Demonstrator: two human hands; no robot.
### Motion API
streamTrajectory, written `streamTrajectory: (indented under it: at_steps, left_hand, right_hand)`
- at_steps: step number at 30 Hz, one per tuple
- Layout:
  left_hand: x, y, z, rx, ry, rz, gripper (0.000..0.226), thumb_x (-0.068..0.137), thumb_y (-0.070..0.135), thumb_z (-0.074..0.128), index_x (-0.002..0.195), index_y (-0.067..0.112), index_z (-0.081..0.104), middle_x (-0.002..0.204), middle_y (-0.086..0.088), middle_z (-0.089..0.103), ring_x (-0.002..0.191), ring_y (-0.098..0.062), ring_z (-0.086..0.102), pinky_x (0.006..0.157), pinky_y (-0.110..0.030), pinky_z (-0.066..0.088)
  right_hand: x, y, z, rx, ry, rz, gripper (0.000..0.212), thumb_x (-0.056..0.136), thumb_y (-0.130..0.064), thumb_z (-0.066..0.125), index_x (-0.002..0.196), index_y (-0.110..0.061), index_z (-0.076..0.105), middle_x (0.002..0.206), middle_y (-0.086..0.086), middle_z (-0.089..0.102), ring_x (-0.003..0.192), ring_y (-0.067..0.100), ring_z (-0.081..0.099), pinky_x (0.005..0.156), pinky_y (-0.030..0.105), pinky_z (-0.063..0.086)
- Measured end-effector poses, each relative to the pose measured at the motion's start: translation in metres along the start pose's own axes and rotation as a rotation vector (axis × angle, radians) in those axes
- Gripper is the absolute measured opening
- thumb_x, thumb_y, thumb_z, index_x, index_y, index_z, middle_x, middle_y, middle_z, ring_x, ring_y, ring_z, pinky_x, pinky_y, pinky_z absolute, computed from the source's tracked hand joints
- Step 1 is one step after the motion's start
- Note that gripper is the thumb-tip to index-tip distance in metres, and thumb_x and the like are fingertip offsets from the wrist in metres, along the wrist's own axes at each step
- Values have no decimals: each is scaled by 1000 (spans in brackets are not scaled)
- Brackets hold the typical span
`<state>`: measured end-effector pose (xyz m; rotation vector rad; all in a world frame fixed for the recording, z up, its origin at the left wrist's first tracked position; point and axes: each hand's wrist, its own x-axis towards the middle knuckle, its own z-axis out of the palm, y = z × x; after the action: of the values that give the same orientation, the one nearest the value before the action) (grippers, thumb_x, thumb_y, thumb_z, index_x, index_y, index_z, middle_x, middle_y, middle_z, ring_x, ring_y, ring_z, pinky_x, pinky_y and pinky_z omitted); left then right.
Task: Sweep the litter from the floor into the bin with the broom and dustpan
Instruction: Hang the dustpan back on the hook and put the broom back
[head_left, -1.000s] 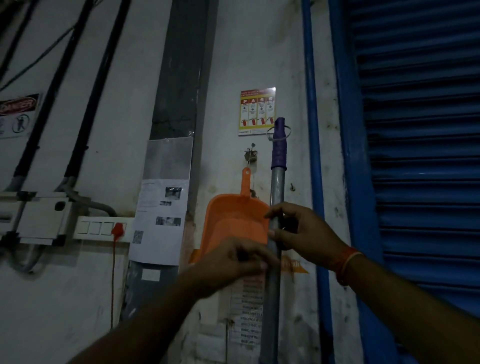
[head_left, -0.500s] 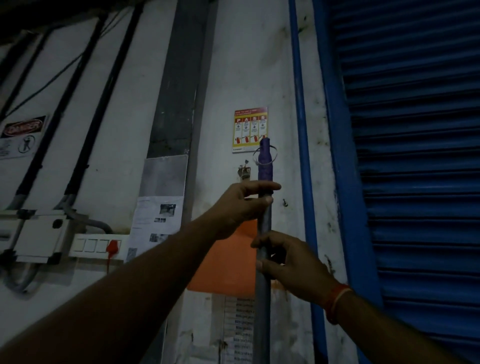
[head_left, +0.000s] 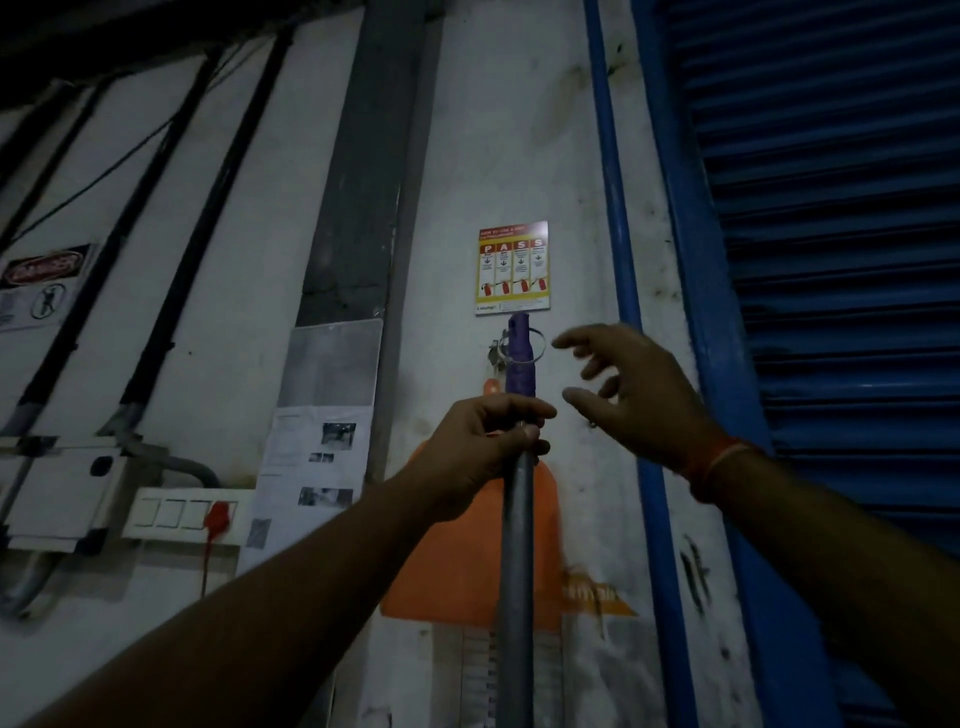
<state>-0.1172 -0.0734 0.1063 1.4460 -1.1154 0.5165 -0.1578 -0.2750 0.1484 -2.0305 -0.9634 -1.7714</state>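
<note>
Hanging on a white wall (head_left: 519, 130): broom (head_left: 517, 519), orange dustpan (head_left: 457, 561), beside blue shutter (head_left: 831, 260).

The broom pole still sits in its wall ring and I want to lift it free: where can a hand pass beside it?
Bare wall lies right of the broom pole, up to the blue pipe; the open right hand is there. Left is crowded: left hand gripping the pole, orange dustpan behind, papers beyond.

We read "PASS" in four red column heads on the yellow extinguisher poster (head_left: 512, 267) on the wall. The red-headed warning sign (head_left: 44, 286) at the left edge is too blurred for us to read.
</note>
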Motion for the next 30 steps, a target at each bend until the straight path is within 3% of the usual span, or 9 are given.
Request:
streamTrajectory:
  at_steps: [3, 8, 12, 14, 21, 27, 30]
  left_hand:
    - [-4, -17, -14, -13, -23, -10, 24, 96, 0, 60, 115, 8, 71, 118, -23, 65, 101, -29, 71, 83, -35, 58]
    - [-2, -41, -41, -10, -68, -18, 23, 96, 0, 60, 112, 12, 73, 116, -20, 67, 100, -29, 72, 83, -36, 60]
    - [7, -58, -66, -39, -106, -22, 23, 95, 1, 62, 110, 14, 74, 118, -14, 69, 99, -28, 73, 83, -36, 60]
    - [12, -69, -73, -24, -129, -18, 22, 95, 2, 62, 110, 14, 74, 114, -11, 71, 98, -27, 73, 84, -37, 60]
    - [32, -97, -91, -22, -150, -36, 24, 95, 4, 61, 112, 15, 74, 118, -5, 70, 102, -27, 72, 91, -43, 59]
    - [55, -116, -99, -125, -95, -80, 26, 95, 0, 59, 115, 10, 73, 120, -13, 69, 100, -28, 71, 89, -42, 59]
    - [69, -124, -98, -159, -77, -97, 26, 95, 1, 60, 114, 13, 74, 120, -14, 69, 106, -32, 70, 92, -45, 58]
  right_hand:
    - [29, 10, 29, -91, -68, -74, 53, 81, -26, 78, 129, -31, 57, 116, -7, 47, 91, 3, 55, 69, 13, 52]
    - [58, 22, 79, -134, -22, -109, 14, 84, -23, 75, 98, -22, 73, 95, -5, 63, 81, 6, 60, 75, 26, 56]
    - [83, 30, 107, 133, 96, 115, 9, 89, -22, 69, 98, -22, 72, 81, -10, 69, 69, 2, 65, 62, 12, 50]
    - [95, 35, 119, 232, 140, 235, 6, 89, -22, 70, 95, -22, 72, 78, -7, 71, 64, 2, 66, 56, 12, 49]
    - [132, 54, 162, 452, 177, 549, 10, 84, -19, 75, 77, -14, 71, 76, 6, 71, 68, 17, 65, 60, 26, 54]
    - [149, 83, 185, 644, 245, 748, 13, 79, -9, 78, 78, 2, 70, 74, 20, 64, 66, 28, 58, 65, 36, 50]
    - [154, 96, 192, 704, 238, 819, 15, 77, -8, 77, 68, -2, 67, 74, 21, 63, 66, 27, 57, 68, 36, 48]
